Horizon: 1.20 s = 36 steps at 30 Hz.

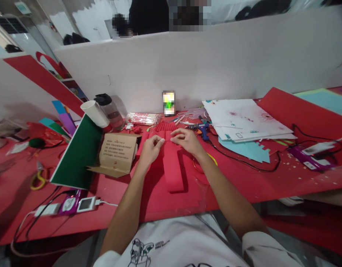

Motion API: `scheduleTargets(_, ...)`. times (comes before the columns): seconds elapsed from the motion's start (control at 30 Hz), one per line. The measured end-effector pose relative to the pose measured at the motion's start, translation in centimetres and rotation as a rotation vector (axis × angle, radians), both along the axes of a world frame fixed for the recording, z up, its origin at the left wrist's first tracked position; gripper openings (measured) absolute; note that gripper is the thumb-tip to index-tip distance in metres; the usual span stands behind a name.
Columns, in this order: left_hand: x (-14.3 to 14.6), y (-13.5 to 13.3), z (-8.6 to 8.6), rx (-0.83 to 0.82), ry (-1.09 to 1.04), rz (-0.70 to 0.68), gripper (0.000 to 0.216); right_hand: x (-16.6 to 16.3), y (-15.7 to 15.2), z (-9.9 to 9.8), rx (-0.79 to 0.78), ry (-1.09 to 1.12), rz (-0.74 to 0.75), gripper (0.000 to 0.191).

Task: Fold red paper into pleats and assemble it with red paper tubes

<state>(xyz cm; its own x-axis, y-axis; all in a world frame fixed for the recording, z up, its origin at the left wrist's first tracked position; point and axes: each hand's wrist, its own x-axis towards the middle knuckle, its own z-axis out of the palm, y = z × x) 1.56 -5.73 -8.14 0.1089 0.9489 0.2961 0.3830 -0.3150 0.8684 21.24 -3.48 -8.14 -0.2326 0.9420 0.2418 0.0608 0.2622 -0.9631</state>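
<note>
A long red paper strip (173,172) lies toward me on the red table, its far end between my two hands. My left hand (152,149) is closed, with thumb and forefinger pinched at the left of the strip's far end. Opposite it, the curled fingers of my right hand (188,141) pinch the right side of that same end. Just beyond my fingertips is a pleated piece of red paper (165,127). Whatever detail sits between the fingertips is too small to make out.
An opened cardboard box (118,150) and a green board (77,155) stand left. A blue glue gun (203,129) with a black cord lies right, near painted white sheets (240,118). A phone (169,103) leans on the partition. Yellow-handled scissors (39,180) lie far left.
</note>
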Motion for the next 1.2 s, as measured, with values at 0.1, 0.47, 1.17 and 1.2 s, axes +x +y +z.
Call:
scheduleTargets(0.1,-0.1,0.0,0.0,0.034,0.069,0.039,0.027,0.0,0.0,0.1,0.039,-0.018,0.002,0.025)
scheduleTargets(0.47,0.7,-0.5,0.7,0.077,-0.114,-0.071,0.021,-0.3,0.2,-0.1,0.076,0.056,0.035,0.025)
scheduleTargets(1.17,0.4,0.0,0.2,0.176,0.049,0.034,0.019,-0.5,-0.8,0.9,0.281,-0.209,-0.061,0.015)
scheduleTargets(1.2,0.4,0.0,0.2,0.176,0.053,0.030,0.019,-0.4,-0.8,0.9,0.307,-0.222,-0.066,0.014)
